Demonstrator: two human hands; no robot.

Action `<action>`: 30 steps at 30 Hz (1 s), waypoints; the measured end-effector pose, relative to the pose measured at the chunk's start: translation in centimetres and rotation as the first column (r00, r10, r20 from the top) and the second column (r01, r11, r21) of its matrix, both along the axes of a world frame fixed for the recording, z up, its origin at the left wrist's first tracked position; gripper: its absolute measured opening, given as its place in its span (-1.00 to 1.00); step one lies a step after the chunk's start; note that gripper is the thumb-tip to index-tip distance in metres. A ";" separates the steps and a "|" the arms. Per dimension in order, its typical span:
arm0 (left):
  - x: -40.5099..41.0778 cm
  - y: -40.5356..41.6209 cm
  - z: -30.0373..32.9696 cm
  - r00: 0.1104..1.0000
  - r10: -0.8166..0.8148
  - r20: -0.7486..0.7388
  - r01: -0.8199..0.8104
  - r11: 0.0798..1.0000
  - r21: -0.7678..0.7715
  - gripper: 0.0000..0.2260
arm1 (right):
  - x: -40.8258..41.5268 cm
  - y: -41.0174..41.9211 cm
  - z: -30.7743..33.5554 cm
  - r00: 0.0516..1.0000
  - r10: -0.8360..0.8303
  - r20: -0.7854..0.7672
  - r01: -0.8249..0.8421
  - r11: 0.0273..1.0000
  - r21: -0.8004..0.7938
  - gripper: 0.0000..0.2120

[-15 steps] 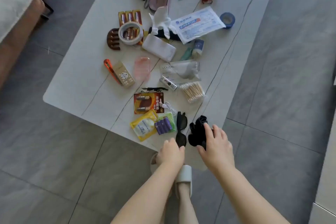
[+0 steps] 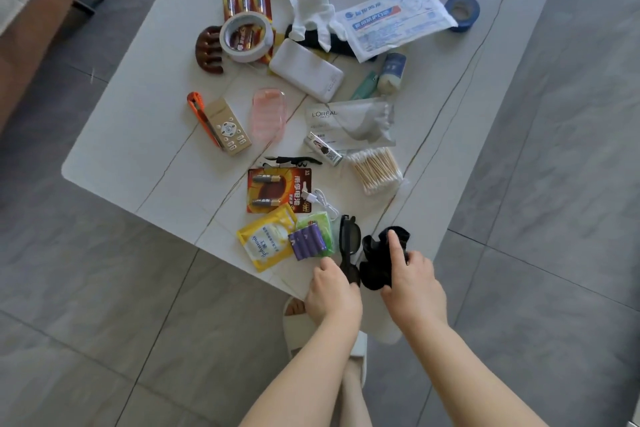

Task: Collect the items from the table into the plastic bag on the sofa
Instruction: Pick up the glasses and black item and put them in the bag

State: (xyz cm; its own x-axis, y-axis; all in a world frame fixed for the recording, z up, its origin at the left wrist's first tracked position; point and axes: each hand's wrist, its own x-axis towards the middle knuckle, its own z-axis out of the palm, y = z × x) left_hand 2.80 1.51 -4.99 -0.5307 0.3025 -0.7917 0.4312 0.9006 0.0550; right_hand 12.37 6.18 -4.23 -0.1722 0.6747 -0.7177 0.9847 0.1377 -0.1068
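A white table (image 2: 145,135) carries many small items. At its near corner my right hand (image 2: 412,283) grips a black hair scrunchie (image 2: 377,260), its index finger stretched over the top. Beside it my left hand (image 2: 332,293) pinches the near end of black sunglasses (image 2: 349,239) that lie on the table. Left of these sit purple batteries (image 2: 307,241) on a green pack, a yellow sachet (image 2: 266,243) and a red battery card (image 2: 278,189). The sofa (image 2: 24,11) shows at the far left; no plastic bag is visible.
Farther back lie cotton swabs (image 2: 375,170), a L'Oreal sachet (image 2: 349,121), a white power bank (image 2: 304,70), a pink dish (image 2: 268,113), a remote (image 2: 228,125), a white tape roll (image 2: 246,35), blue tape (image 2: 462,12) and a mask packet (image 2: 394,19). Grey floor tiles surround the table.
Both hands have stayed at the near corner. My right hand's fingers have curled further round the scrunchie, and my left hand has closed on the sunglasses' near end.
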 end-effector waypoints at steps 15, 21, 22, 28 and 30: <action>-6.5 0.3 3.1 0.981 -0.139 -0.136 0.154 0.982 0.108 -0.48 | -1.8 0.3 4.9 0.995 -0.016 -0.096 0.023 0.997 0.070 -0.26; -7.6 0.5 0.1 0.959 -0.246 -0.142 0.257 0.964 0.065 -0.49 | -1.9 -0.1 2.6 0.995 -0.010 -0.100 0.018 0.996 0.084 -0.25; -7.7 0.5 0.0 0.955 -0.251 -0.156 0.264 0.962 0.071 -0.51 | -1.9 -0.2 2.5 0.995 -0.011 -0.095 0.018 0.997 0.080 -0.25; -8.0 0.3 2.1 0.981 -0.171 -0.092 0.179 0.980 0.092 -0.45 | -2.0 0.3 4.6 0.994 -0.025 -0.108 0.034 0.997 0.075 -0.25; -8.2 0.2 4.1 0.994 -0.088 -0.057 0.094 0.989 0.110 -0.48 | -2.4 0.7 6.2 0.993 -0.011 -0.120 0.020 0.997 0.076 -0.25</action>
State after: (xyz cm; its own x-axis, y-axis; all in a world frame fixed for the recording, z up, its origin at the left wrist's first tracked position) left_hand -5.41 1.72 -0.92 -0.5363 0.4370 -0.7220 0.5160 0.8468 0.1293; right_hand 9.98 6.88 1.96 -0.2428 0.7306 -0.6382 0.9676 0.1351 -0.2134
